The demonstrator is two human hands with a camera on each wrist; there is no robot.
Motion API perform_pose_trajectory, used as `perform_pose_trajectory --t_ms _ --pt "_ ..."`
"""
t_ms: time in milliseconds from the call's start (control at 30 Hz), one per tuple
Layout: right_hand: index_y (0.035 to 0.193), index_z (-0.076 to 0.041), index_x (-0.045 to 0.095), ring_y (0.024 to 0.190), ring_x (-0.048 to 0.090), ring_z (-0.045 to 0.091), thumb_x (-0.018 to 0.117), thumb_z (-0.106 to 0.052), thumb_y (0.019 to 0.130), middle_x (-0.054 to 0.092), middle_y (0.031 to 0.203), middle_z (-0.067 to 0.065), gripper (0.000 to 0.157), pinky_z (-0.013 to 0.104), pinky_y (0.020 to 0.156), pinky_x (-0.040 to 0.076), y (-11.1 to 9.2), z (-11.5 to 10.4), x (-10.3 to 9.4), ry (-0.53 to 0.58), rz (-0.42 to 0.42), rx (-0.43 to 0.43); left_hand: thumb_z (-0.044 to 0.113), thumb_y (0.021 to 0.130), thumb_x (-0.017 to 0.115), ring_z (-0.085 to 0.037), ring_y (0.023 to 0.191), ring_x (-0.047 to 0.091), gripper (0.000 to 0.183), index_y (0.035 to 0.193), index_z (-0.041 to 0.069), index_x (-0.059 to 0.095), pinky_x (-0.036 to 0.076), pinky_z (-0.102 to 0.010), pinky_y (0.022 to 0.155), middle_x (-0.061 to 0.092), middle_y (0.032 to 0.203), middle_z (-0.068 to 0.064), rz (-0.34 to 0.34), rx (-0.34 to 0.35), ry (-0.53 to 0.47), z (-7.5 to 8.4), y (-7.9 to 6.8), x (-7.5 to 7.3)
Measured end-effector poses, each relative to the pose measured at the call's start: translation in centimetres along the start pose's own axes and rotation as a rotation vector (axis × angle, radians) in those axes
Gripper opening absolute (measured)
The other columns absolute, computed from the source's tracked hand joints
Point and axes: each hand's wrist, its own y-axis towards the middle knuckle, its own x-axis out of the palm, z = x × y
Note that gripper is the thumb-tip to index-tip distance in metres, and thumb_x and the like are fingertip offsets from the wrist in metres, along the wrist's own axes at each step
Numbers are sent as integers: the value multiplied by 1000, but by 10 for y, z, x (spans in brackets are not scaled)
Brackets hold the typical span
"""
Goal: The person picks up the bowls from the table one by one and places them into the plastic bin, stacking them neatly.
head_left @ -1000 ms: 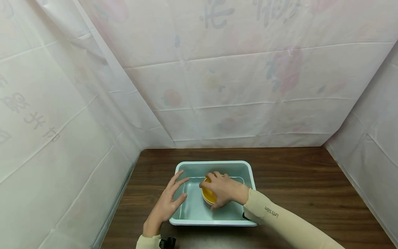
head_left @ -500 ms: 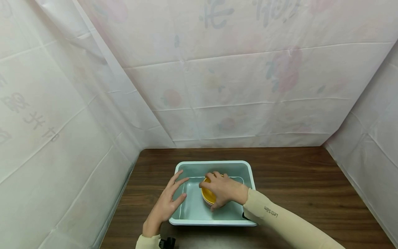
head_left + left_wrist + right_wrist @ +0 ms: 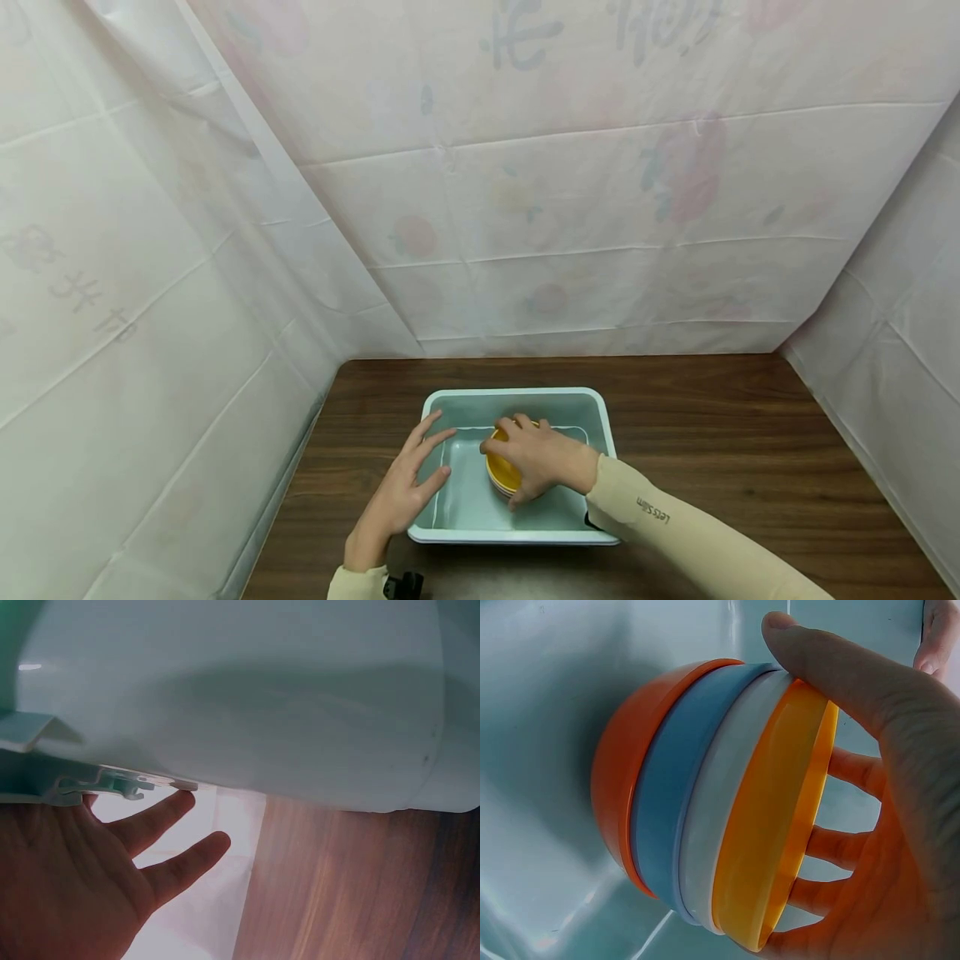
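Note:
Inside a pale blue-green plastic bin (image 3: 517, 392), my right hand (image 3: 546, 458) grips a stack of nested bowls from above. The yellow bowl (image 3: 769, 840) is uppermost, followed by a white bowl (image 3: 721, 795), a blue bowl (image 3: 676, 780) and an orange bowl (image 3: 624, 772) at the bottom. My right thumb lies on one side of the yellow rim, with the fingers across the opening on the far side. My left hand (image 3: 405, 492) is spread at the bin's left rim and holds nothing. In the left wrist view, its fingers extend beside the bin wall (image 3: 262, 712).
The bin stands on a dark wood-grain table (image 3: 712, 433). White printed sheets (image 3: 562, 208) hang behind the table and along both sides. A black strap device (image 3: 405, 585) is on my left wrist.

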Motion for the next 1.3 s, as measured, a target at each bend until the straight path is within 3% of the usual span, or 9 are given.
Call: perform_pose_trajectory --t_ms 900,1300 --pt "145 -32 54 127 51 31 88 -61 71 49 145 8 86 56 91 54 0 -2 -1 -9 13 -5 26 104 61 -42 153 30 44 148 25 55 38 -71 108 29 168 -14 0 1 -4 0 1 -1" --pt "146 -37 50 131 48 30 88 -63 71 47 148 7 88 57 94 53 0 -3 0 -18 -3 20 27 104 61 -42 153 29 45 148 23 55 39 -71 107 27 169 -14 -10 -13 -17 1 0 -2"
